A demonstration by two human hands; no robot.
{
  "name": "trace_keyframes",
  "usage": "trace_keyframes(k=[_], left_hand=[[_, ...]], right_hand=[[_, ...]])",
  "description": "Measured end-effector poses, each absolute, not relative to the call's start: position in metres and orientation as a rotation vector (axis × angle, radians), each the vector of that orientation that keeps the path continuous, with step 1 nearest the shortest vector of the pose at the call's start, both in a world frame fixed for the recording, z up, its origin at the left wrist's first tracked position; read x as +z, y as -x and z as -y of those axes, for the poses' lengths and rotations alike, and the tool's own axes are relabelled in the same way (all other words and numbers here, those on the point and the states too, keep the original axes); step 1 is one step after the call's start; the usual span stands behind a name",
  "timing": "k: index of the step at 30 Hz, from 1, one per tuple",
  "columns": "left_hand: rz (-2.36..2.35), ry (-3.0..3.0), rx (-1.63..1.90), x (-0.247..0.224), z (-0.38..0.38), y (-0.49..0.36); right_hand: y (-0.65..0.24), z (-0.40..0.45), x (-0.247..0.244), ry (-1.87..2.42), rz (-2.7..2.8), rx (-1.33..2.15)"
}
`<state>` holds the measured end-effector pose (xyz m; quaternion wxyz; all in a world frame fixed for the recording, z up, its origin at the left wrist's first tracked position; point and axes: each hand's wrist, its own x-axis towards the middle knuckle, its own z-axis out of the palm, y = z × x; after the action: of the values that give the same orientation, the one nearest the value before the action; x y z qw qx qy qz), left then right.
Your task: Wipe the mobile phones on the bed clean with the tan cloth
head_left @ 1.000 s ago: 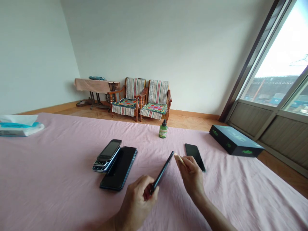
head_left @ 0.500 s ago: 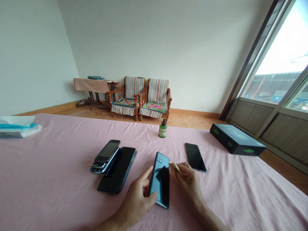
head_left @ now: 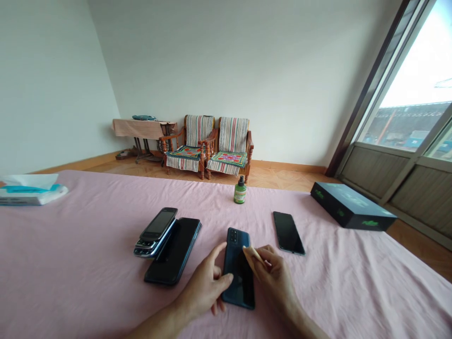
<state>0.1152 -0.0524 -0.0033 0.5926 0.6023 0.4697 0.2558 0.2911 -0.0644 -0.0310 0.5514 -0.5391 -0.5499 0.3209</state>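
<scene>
A dark blue smartphone [head_left: 236,273] lies back side up in front of me, its camera block at the top left corner. My left hand [head_left: 206,282] grips its left edge, the thumb on the back and the fingers along the side. My right hand [head_left: 277,275] is closed on a small folded beige cloth [head_left: 252,256], whose tip rests at the phone's right edge and back. To the right of that hand another black smartphone [head_left: 288,232] lies screen up.
Left of my hands, slider phones [head_left: 157,230] are piled partly on a black smartphone [head_left: 176,254]. A green pump bottle [head_left: 239,192] stands ahead. A black box [head_left: 351,205] sits at the right, a tissue pack [head_left: 33,190] at the far left, all on a pink sheet [head_left: 95,245].
The cloth in my right hand has moved from the phone's upper right edge lower and onto its back. The phone has tilted, so its back reflects less light. The view has shifted slightly.
</scene>
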Motion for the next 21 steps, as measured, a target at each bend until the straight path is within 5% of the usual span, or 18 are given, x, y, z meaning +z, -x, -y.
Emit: trace_keyframes(k=[21], left_hand=[[-1.190, -1.730, 0.992, -0.003, 0.058, -0.134]], right_hand=[[-0.292, 0.068, -0.025, 1.321, 1.343, 0.775]])
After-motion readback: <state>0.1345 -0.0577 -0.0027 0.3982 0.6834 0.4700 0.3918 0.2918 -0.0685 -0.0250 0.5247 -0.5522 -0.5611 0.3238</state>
